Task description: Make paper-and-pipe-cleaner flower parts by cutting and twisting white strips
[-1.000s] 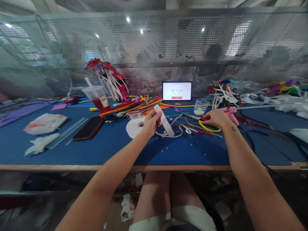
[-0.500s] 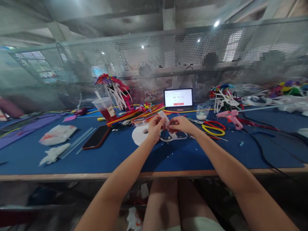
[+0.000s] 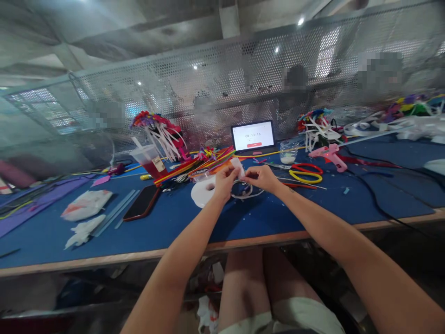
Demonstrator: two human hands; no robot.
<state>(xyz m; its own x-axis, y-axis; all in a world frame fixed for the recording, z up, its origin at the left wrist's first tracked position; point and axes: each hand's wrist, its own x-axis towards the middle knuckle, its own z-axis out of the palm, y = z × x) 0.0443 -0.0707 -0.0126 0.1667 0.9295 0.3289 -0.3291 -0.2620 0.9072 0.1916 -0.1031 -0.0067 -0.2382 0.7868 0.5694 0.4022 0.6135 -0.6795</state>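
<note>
1. Across the view: blue table (image 3: 174,232), tablet (image 3: 253,135) showing timer at back.
2. L hand (image 3: 226,180): mostly closed, pinching white ribbon (image 3: 237,163), held just above table, btwn both hands.
3. R hand (image 3: 263,178): fingers curled, part-closed, fingertips at ribbon's R side; can't tell if gripping.
4. Pink glue gun (image 3: 331,157): far R of hands, w/ cord.
5. Scissors (image 3: 289,168), red & yellow handles: btwn R hand & glue gun.
6. Phone (image 3: 142,202): L of white roll (image 3: 200,192), which is beside L hand.

Phone (image 3: 142,203) L of ribbon roll (image 3: 201,192), scissors (image 3: 305,173) R, tablet (image 3: 253,135) behind.
</note>
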